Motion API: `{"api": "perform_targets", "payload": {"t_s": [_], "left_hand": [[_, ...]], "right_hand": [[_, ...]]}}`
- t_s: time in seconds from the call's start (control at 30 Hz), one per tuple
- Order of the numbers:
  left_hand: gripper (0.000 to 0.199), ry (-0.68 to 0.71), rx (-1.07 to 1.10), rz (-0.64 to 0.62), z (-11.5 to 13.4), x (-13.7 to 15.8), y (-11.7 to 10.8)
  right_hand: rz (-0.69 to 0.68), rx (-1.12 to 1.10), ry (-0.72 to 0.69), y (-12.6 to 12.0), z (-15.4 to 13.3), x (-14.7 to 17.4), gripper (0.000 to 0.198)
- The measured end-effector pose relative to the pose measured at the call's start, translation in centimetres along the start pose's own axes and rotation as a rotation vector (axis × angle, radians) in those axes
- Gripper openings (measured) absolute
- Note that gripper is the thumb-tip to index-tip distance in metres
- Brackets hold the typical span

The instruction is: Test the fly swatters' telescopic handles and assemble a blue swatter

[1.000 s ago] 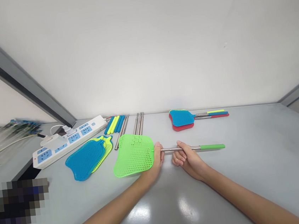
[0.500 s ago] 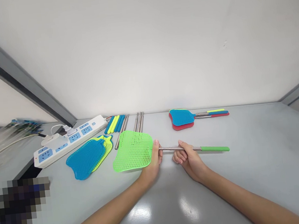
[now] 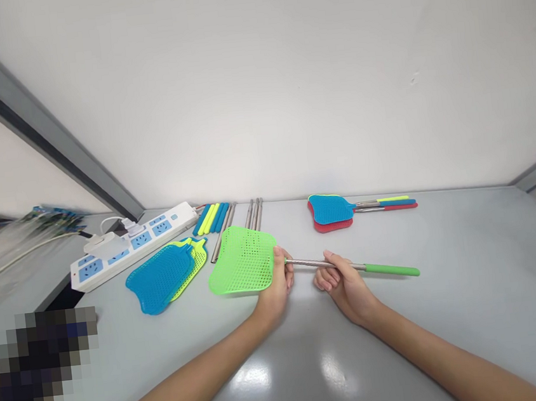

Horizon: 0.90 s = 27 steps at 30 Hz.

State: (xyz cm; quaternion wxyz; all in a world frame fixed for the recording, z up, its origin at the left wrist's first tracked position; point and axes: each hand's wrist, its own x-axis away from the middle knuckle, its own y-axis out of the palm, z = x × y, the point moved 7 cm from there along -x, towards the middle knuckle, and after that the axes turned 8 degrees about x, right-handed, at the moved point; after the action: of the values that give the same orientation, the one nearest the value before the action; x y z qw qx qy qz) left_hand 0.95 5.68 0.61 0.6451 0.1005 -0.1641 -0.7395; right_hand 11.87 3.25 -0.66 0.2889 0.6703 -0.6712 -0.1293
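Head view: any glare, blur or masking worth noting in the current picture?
Head view: two bright glare spots on the table between the forearms; head view: clear plastic at far left looks smeared; head view: a pixelated block hides the lower left corner; head view: the green swatter is clear enough to show its holes.

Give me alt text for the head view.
A person's left hand grips a green fly swatter at its head's neck, the right hand its metal shaft. Loose swatter heads, grips, rods and a power strip lie at left; assembled swatters lie behind, at right.
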Motion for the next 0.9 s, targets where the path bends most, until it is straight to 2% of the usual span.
{"api": "perform_targets", "payload": {"t_s": [0.2,0.4,0.6,0.77,0.9], "left_hand": [[0.043,0.015,0.096,-0.001,0.1,-0.1,0.2],[0.038,-0.015,0.088,0.035,0.0,-0.6,-0.2],[0.039,-0.060,0.059,-0.139,-0.2,-0.5,0.7],[0.039,-0.106,0.020,-0.181,-0.1,0.0,1.1],[0.040,-0.196,0.002,-0.240,-0.4,0.3,1.5]], "right_hand": [[-0.064,0.014,-0.015,0.4,-0.4,0.1,0.043],[-0.183,0.171,-0.027,1.3,-0.4,0.6,0.042],[-0.314,0.282,0.030,1.9,0.2,1.4,0.045],[-0.368,0.240,0.071,1.9,0.4,1.7,0.044],[-0.373,0.223,0.070,1.9,0.4,1.7,0.043]]}}
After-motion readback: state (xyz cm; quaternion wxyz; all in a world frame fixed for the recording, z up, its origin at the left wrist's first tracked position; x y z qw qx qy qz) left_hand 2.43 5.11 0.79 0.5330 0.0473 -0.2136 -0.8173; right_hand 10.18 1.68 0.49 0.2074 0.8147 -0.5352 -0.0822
